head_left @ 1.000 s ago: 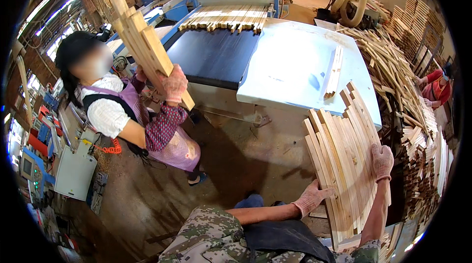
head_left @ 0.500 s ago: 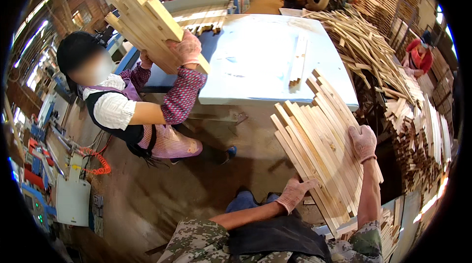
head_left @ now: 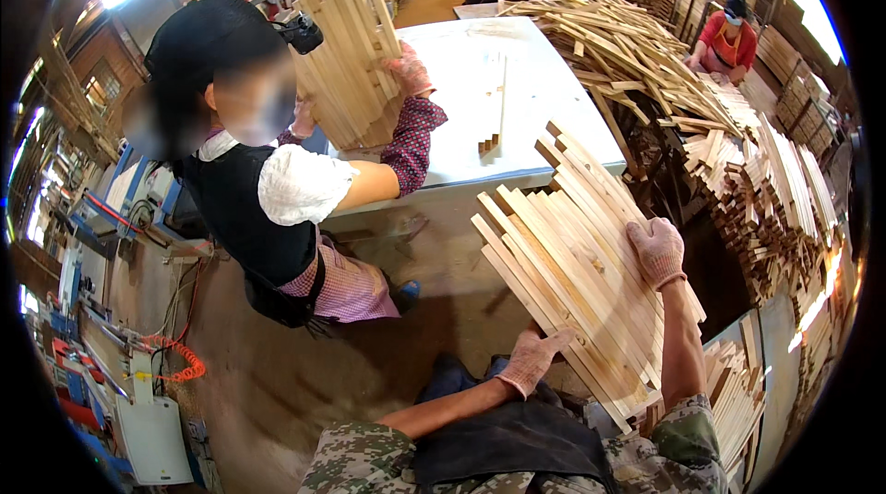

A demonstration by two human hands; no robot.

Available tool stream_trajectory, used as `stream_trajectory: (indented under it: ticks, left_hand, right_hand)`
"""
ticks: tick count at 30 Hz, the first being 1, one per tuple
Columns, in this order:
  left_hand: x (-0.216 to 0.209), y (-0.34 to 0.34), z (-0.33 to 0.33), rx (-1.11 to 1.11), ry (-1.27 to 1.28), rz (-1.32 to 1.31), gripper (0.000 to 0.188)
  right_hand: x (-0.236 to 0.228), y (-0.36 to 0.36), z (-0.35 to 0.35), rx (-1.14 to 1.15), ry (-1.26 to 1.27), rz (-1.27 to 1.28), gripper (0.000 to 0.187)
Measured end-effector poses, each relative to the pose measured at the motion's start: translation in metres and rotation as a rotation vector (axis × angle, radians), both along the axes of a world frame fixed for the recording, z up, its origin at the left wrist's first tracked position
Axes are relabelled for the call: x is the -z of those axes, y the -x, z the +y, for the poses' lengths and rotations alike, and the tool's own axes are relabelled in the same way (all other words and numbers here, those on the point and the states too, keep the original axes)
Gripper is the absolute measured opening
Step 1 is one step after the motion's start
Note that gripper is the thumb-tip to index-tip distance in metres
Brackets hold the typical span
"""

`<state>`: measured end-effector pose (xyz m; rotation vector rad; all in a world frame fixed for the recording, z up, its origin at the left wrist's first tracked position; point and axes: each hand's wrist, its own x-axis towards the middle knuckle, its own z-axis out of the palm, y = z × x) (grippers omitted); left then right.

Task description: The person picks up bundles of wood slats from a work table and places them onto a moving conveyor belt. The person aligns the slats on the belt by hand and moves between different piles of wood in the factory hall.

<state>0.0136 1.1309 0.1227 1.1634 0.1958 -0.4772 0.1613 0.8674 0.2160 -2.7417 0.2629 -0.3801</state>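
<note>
A tilted bundle of light wooden strips (head_left: 581,263), their far ends uneven, is held between my two gloved hands. My left hand (head_left: 533,357) grips the near left edge, thumb on top and fingers going underneath. On the right edge, my right hand (head_left: 657,249) is wrapped around the outer strips. Beyond the bundle stands a pale blue-white table (head_left: 452,60), with a few wooden strips (head_left: 498,115) lying on it. To the left, a co-worker in a black cap holds another stack of wooden strips (head_left: 346,60) upright in gloved hands at the table's edge.
A loose heap of strips (head_left: 628,51) lies right of the table, with stacked strips (head_left: 738,208) nearer. More strips (head_left: 734,383) lie beside my right arm. Another person in red (head_left: 726,46) is at the far right. Machinery with an orange coiled hose (head_left: 189,360) stands at left.
The co-worker has moved right, closer to the table, and the stack in their hands is now more upright. My view has shifted; I keep hold of my bundle.
</note>
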Motion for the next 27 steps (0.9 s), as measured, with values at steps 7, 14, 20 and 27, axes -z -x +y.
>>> stream_trajectory:
  ticks: [7,14,20,27]
  left_hand:
    - [0.001,-0.014,0.007,0.116,-0.052,0.023,0.047]
    - [-0.009,-0.023,0.016,0.171,-0.012,0.030,0.049]
    - [-0.009,-0.025,0.019,0.163,0.009,0.010,0.049]
    - [-0.012,-0.027,0.023,0.172,-0.022,0.034,0.052]
  right_hand:
    - [0.001,0.009,-0.007,0.097,0.013,0.008,0.060]
    - [0.006,0.014,-0.010,0.163,0.019,0.018,0.059]
    - [0.007,0.014,-0.010,0.162,0.007,0.018,0.059]
    - [0.004,0.013,-0.006,0.173,0.027,0.024,0.059]
